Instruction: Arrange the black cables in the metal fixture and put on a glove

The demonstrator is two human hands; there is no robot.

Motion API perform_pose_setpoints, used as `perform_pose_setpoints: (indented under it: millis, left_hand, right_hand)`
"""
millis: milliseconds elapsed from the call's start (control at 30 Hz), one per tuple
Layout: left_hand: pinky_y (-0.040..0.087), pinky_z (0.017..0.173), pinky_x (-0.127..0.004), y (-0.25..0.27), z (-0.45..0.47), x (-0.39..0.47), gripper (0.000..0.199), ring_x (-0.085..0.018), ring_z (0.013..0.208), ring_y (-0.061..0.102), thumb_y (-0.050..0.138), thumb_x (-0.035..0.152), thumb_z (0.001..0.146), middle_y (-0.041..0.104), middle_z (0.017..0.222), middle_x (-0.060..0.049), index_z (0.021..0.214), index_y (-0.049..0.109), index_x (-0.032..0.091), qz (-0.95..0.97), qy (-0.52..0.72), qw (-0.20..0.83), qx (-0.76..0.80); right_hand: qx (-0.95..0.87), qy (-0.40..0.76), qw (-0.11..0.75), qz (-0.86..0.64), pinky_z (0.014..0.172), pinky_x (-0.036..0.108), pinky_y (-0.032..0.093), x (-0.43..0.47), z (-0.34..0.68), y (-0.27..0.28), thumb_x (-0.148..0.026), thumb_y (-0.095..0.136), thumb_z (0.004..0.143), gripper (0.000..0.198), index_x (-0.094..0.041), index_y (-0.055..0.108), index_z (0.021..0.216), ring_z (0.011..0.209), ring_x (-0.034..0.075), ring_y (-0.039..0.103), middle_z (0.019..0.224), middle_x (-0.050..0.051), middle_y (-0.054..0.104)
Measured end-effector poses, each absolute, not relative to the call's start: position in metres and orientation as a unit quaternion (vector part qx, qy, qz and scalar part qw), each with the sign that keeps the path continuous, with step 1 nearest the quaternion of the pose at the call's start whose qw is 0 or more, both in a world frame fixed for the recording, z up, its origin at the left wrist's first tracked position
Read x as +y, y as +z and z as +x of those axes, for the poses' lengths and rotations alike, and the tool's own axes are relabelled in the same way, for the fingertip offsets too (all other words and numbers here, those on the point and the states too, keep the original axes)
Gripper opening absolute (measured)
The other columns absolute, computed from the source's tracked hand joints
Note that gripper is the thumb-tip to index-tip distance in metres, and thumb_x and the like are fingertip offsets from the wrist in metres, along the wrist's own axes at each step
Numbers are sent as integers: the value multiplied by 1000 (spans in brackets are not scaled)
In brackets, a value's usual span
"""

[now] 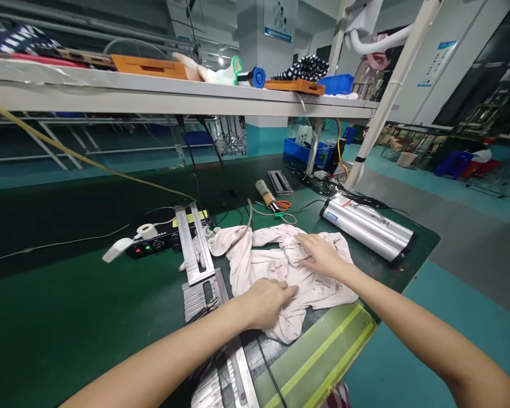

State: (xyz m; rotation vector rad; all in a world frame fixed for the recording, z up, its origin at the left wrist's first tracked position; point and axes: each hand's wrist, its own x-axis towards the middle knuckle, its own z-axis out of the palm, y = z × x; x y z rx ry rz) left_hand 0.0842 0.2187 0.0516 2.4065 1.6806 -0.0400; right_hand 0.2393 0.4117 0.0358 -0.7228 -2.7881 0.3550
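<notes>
A crumpled pale pink cloth with small printed marks lies on the green table in front of me. My left hand is at its near side, fingers curled into the fabric and the thumb pointing right; the fingertips are partly hidden. On the cloth's right part rests my right hand, its fingers stretched out and apart. Left of the cloth are slotted metal plates, with dark-handled scissors or tweezers lying on the lower one. A yellow-edged translucent green sheet lies at the near edge, partly under the cloth.
A black control box with lit buttons stands at left. At right is a silver metal case with a handle. Behind the cloth lie orange-handled scissors and a brush-like tool. A white shelf spans above.
</notes>
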Motion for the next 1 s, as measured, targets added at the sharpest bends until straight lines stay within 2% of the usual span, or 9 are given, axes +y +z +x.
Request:
perform_pose_setpoints:
  millis: [67,167,300,367,433,567,700,800,1000]
  left_hand:
    - [53,79,-36,55,80,217,34,-26,89,65,56,16,76,65,103,-11,110,64,17,804,-40,95,586]
    - [50,91,-41,73,53,194,27,-29,104,60,49,14,81,60,114,-14,104,64,16,767,-48,62,637]
    - [49,87,-45,96,24,153,22,-30,100,58,43,14,83,57,111,-15,96,61,16,708,-66,44,702]
    - [51,86,-44,94,28,143,24,-29,99,59,49,18,82,58,111,-13,102,62,17,704,-81,66,703]
    - [52,89,-44,83,43,145,45,-31,104,61,59,23,79,57,123,-13,124,58,18,709,-94,90,693]
    - [56,77,-46,62,73,172,83,-34,96,66,70,22,75,58,127,-18,150,36,15,713,-118,111,682]
    - [55,75,-40,63,76,200,36,-30,89,69,64,22,85,68,96,-11,120,64,16,736,-142,125,650]
    - [53,72,-37,72,70,208,18,-26,85,68,61,18,86,67,94,-9,101,70,19,750,-152,115,633]
    - [50,69,-34,86,63,188,26,-23,87,64,49,4,83,62,104,-7,93,66,21,770,-138,78,619]
  right_hand:
    - [-953,112,125,-252,107,35,41,415,223,34,-16,72,71,59,-26,62,128,123,27,53,131,4,61]
    - [-924,94,179,-326,90,32,46,441,231,52,-13,54,80,35,-20,67,111,100,24,61,111,8,67]
    - [-849,60,273,-449,81,33,44,484,279,92,-28,36,93,41,-16,54,128,91,24,59,109,11,65]
    - [-835,54,257,-484,75,33,44,495,301,105,-30,35,93,44,-17,53,130,84,24,59,98,11,65]
    - [-842,49,203,-498,73,35,44,496,314,106,-28,44,86,46,-19,57,129,80,26,59,91,11,65]
    - [-891,37,94,-442,90,44,46,472,313,86,-28,66,74,60,-19,61,132,107,35,58,124,17,59]
    - [-941,58,41,-331,113,48,34,444,282,58,-39,70,80,70,-27,49,146,138,34,37,151,10,40]
    - [-947,86,28,-308,115,55,29,439,255,39,-37,78,77,79,-27,45,148,144,38,27,157,11,32]
    - [-920,189,78,-336,109,50,39,460,230,29,-26,67,89,30,-16,66,117,121,26,54,128,11,59]
